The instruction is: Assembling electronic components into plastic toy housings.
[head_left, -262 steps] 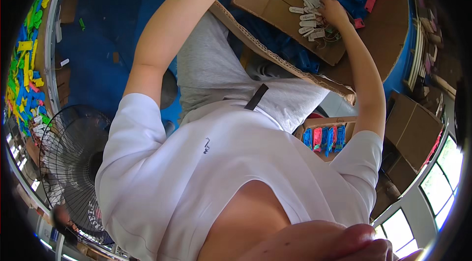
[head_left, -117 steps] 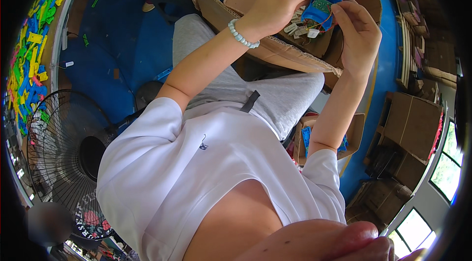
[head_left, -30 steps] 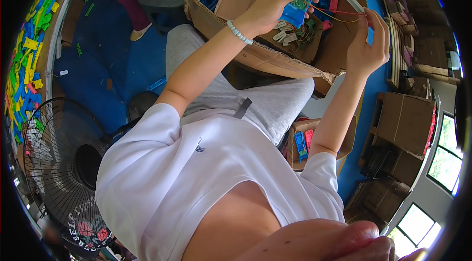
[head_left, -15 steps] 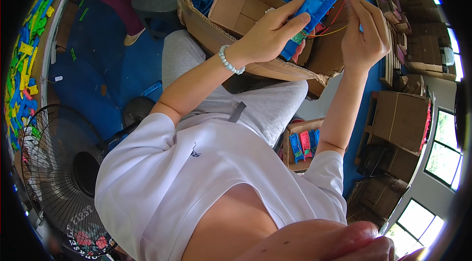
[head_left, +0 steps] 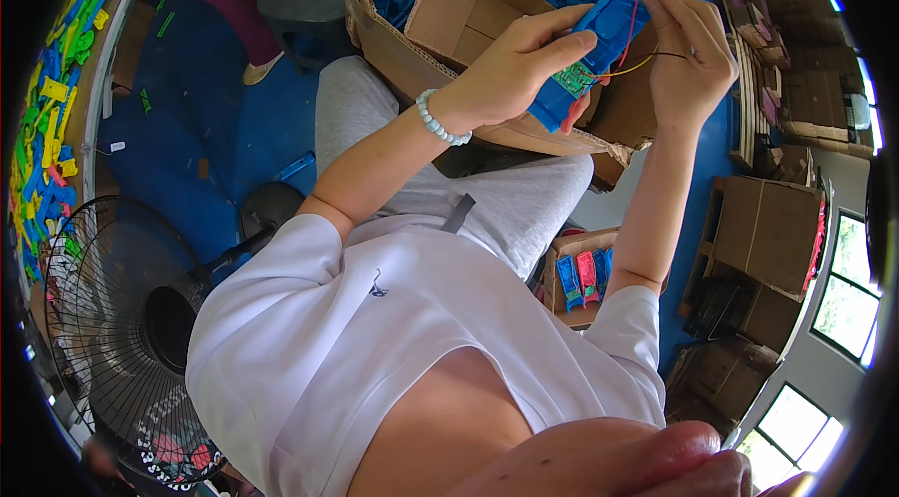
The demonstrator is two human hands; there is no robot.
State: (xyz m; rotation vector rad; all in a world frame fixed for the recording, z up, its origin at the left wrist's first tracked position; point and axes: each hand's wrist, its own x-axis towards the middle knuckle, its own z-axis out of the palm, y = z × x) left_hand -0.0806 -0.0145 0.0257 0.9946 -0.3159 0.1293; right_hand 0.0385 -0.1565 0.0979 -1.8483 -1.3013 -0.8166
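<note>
Grips the blue casing [head_left: 613, 24] in the closed left hand [head_left: 520, 66] over the right side of the carton [head_left: 377, 40]. Pinches the red wire [head_left: 630, 31] at the casing's upper end with the right hand [head_left: 693, 66]. Has a dark stool [head_left: 295, 0] and blue floor [head_left: 173, 132] left of the carton.

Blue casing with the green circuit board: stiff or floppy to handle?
Blue casing is probably stiff: no sag shows in the left grip. Likely light: it looks like a hollow shell. The yellow wire seems floppy, curving loosely by the green circuit board.
</note>
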